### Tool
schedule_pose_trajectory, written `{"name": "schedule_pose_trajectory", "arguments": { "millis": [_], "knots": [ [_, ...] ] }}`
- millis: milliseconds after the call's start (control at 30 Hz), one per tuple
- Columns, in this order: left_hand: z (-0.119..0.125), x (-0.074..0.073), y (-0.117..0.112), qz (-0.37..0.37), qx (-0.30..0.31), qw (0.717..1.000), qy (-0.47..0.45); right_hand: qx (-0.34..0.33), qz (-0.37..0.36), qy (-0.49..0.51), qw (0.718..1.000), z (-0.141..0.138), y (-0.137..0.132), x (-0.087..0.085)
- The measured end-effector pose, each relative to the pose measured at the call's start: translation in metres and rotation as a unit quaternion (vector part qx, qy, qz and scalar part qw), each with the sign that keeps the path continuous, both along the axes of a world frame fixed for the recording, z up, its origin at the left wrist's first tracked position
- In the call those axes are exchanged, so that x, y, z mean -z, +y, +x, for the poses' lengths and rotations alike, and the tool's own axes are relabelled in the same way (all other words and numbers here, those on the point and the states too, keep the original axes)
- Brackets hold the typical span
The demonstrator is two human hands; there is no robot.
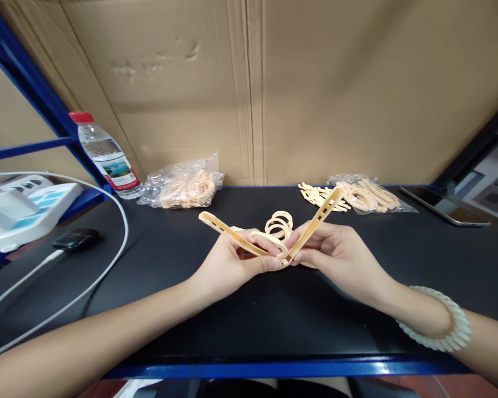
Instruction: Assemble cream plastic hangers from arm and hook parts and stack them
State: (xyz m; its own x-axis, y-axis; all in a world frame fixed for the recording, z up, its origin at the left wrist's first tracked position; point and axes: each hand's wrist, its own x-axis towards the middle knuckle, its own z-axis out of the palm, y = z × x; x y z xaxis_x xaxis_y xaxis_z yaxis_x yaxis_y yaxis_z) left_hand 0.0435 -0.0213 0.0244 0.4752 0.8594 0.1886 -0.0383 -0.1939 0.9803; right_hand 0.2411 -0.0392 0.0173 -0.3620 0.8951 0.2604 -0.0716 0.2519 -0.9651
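Observation:
My left hand (228, 265) is closed on a cream plastic strap (226, 229) that slants up to the left. My right hand (336, 251) pinches a second cream strap (318, 217) with slots, which slants up to the right. The two straps meet in a V between my fingertips at the table's middle. Behind my hands, a few cream plastic rings (279, 224) rest on the black tabletop (274, 309). A pale beaded bracelet (440, 323) circles my right wrist.
Two clear bags of cream parts (182, 185) (371, 194) and loose straps (317, 194) lie near the cardboard back wall. A water bottle (105, 155) stands at left, beside a white device (20, 207), a white cable (108, 265) and a small black object (74, 239). A phone (444, 205) lies at right.

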Motion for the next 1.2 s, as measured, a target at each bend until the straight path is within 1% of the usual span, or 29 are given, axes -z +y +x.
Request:
{"name": "schedule_pose_trajectory", "arguments": {
  "millis": [133, 333, 533, 700, 900, 1000, 1100, 1200],
  "knots": [
    [0.000, 0.002, -0.001, -0.007, -0.008, 1.000, -0.006, 0.001, 0.016, -0.001, 1.000, -0.003, 0.000, -0.001],
    [0.003, 0.005, -0.003, 0.005, -0.019, 1.000, -0.025, 0.026, 0.017, 0.003, 1.000, -0.005, 0.000, 0.002],
    [0.005, 0.007, -0.009, 0.019, -0.070, 0.997, -0.031, 0.049, 0.025, 0.014, 0.998, -0.005, -0.002, 0.004],
    [0.008, 0.008, -0.015, 0.010, -0.111, 0.992, -0.054, 0.070, 0.030, 0.030, 0.997, -0.010, -0.005, 0.002],
    [0.010, 0.005, -0.017, -0.018, -0.107, 0.992, -0.068, 0.088, 0.023, 0.050, 0.995, -0.013, -0.008, 0.001],
    [0.011, 0.003, -0.017, -0.035, -0.088, 0.993, -0.075, 0.089, 0.001, 0.050, 0.995, -0.011, -0.007, 0.002],
    [0.011, 0.004, -0.016, -0.058, -0.060, 0.994, -0.071, 0.081, -0.052, 0.069, 0.993, -0.009, -0.006, 0.003],
    [0.008, 0.007, -0.014, -0.074, -0.080, 0.993, -0.052, 0.068, -0.085, 0.079, 0.991, -0.010, -0.006, 0.003]
  ]
}}
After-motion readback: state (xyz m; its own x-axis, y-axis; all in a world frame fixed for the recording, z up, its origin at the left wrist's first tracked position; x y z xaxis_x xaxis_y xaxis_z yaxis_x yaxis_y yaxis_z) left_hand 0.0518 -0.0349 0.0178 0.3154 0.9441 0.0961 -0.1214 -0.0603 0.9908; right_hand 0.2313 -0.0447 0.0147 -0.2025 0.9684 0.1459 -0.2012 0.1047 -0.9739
